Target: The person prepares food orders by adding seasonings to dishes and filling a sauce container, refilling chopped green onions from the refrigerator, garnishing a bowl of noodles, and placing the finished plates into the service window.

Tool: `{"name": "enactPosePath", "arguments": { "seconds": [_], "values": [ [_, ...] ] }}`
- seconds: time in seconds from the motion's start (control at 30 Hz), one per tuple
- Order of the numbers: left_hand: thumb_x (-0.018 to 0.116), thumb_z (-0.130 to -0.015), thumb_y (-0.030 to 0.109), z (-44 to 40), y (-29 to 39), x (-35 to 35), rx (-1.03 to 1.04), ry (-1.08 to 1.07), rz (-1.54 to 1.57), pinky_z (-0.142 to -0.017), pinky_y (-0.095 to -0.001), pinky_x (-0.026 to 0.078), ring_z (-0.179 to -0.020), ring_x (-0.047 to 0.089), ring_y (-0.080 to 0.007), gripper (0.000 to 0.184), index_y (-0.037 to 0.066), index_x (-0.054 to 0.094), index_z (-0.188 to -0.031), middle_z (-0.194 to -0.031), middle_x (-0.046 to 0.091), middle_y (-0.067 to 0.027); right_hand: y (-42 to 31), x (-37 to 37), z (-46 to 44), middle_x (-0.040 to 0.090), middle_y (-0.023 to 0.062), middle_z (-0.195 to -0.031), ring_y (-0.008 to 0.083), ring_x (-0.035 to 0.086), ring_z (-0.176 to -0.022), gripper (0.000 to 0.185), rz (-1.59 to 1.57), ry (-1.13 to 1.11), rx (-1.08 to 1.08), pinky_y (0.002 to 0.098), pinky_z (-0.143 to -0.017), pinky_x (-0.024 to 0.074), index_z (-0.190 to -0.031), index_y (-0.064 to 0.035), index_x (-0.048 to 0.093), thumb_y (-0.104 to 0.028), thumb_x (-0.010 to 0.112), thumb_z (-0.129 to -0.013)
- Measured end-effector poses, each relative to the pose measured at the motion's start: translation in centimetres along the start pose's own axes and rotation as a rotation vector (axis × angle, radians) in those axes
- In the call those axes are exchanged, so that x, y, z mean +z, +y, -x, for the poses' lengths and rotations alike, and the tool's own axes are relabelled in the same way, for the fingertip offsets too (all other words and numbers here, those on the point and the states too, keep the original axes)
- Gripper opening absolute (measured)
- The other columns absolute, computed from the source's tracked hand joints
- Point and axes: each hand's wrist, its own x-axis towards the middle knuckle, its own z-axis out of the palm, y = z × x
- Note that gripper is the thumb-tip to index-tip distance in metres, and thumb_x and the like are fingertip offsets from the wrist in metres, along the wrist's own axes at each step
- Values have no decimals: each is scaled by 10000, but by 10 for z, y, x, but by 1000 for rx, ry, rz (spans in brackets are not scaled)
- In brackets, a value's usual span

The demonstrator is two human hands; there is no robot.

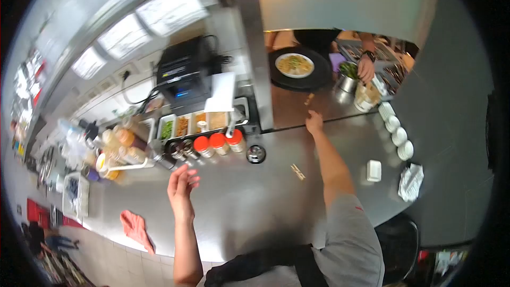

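My left hand [181, 188] is raised over the steel counter, fingers loosely bent and apart, holding nothing. The spice jars with red lids [218, 142] and a service bell [256, 154] are beyond it. My right arm stretches to the pass window, where my right hand [314, 121] points its fingers at a small wooden clip [309, 99], with a slight gap between them. A second wooden clip [298, 171] lies on the counter between my arms. Past the window, a white plate of food [295, 66] topped with green pieces sits on a round black tray [297, 83].
A co-worker's hand [366, 69] is near a metal pot of greens [348, 77] and a jar [366, 97]. Small white dishes [399, 137], a white box [374, 170] and crumpled foil [410, 182] are right. A printer [183, 74], squeeze bottles [127, 138] and a pink cloth [136, 229] are left.
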Motion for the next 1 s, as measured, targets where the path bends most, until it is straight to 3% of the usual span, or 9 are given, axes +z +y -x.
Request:
{"name": "enactPosePath", "arguments": {
  "seconds": [0.07, 0.23, 0.3, 0.43, 0.63, 0.67, 0.77, 0.83, 1.0],
  "values": [
    [518, -976, 192, -4, 27, 9, 61, -24, -12, -732, -261, 493, -851, 637, -138, 314, 40, 533, -1250, -1047, 659, -67, 3, 1, 21, 601, 216, -1119, 366, 563, -1097, 385, -64, 27, -105, 413, -961, 456, -1217, -81, 619, -119, 623, -834],
    [539, -964, 213, -42, 108, 30, 365, -16, 132, -807, -269, 483, -987, 617, -153, 320, 63, 531, -1247, -1218, 612, -73, -18, -20, 110, 600, 196, -1044, 348, 573, -1031, 270, -190, -297, -275, 412, -911, 463, -1090, -87, 675, -191, 654, -842],
    [556, -955, 238, -74, 130, 29, 564, -18, 59, -874, -292, 462, -1080, 579, -151, 266, 97, 553, -1180, -1260, 597, -65, -25, -32, 150, 586, 184, -1016, 343, 554, -1036, 285, -194, -356, -337, 408, -912, 455, -1102, -97, 678, -202, 667, -838],
    [600, -937, 256, -116, 173, 48, 600, 60, 185, -945, -348, 425, -1138, 534, -142, 207, 86, 551, -1045, -1255, 597, -59, -37, -61, 219, 574, 175, -1026, 340, 514, -1080, 344, -96, -378, -363, 410, -922, 441, -1157, -98, 658, -200, 686, -830],
    [696, -873, 108, -150, 213, 67, 657, -32, 376, -789, -255, 465, -908, 590, -132, 261, 68, 514, -1055, -996, 615, -41, -6, -54, 264, 610, 163, -1002, 330, 550, -1022, 384, -186, -280, -312, 410, -885, 456, -1190, -67, 624, -133, 697, -819],
    [711, -847, 49, -154, 212, 64, 723, 14, 334, -697, -223, 452, -791, 563, -115, 300, 58, 501, -1061, -892, 585, -26, -1, -54, 268, 624, 158, -973, 328, 564, -996, 383, -192, -280, -318, 411, -869, 464, -1189, -58, 619, -121, 696, -819],
    [704, -845, 45, -135, 190, 62, 726, 0, 305, -673, -235, 435, -746, 525, -100, 279, 56, 513, -1049, -870, 583, -15, 8, -53, 279, 644, 124, -832, 289, 613, -832, 342, -324, -353, -325, 398, -772, 495, -1171, -29, 607, -136, 675, -854],
    [547, -777, -50, -100, 142, 59, 697, 22, 70, -626, -230, 415, -700, 504, -82, 264, 39, 550, -1026, -831, 553, -20, 3, -51, 285, 649, 100, -791, 230, 618, -739, 307, -500, -352, -244, 358, -694, 506, -1165, -30, 602, -153, 650, -888],
    [582, -785, -55, 11, -84, 45, 395, -138, -404, -620, -286, 462, -695, 547, -139, 371, 61, 643, -1132, -953, 581, -81, -59, -86, 305, 643, 62, -785, 96, 588, -627, 270, -816, -531, 145, 251, -562, 490, -1194, -54, 582, -159, 593, -945]
  ]
}}
